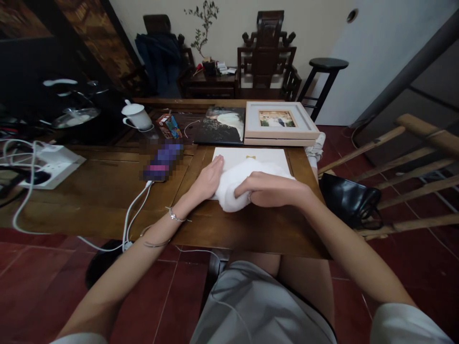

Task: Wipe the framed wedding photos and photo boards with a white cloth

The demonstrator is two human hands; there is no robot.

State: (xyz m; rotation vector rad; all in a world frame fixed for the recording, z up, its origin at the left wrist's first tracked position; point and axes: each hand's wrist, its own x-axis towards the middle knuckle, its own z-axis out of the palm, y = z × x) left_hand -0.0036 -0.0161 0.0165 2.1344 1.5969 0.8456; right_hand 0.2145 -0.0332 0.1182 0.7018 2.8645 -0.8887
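A flat white panel (272, 155) with a small gold bow mark lies near the front edge of the wooden table. Along its left side rests my left hand (210, 178), fingers stretched out and lying flat. My right hand (267, 188) is closed on a fluffy white cloth (229, 195), with fingers bent into its folds. The bunched cloth covers the lower middle of the panel and touches or nearly touches my left hand. Some of the right fingertips are hidden in it.
Behind the panel lie a dark picture with a white bird (224, 125) and a light wooden frame (281, 138). To the left are a blurred phone (163, 162) with white cables, a small box (169, 126), a lidded cup (137, 116) and a power strip (53, 167).
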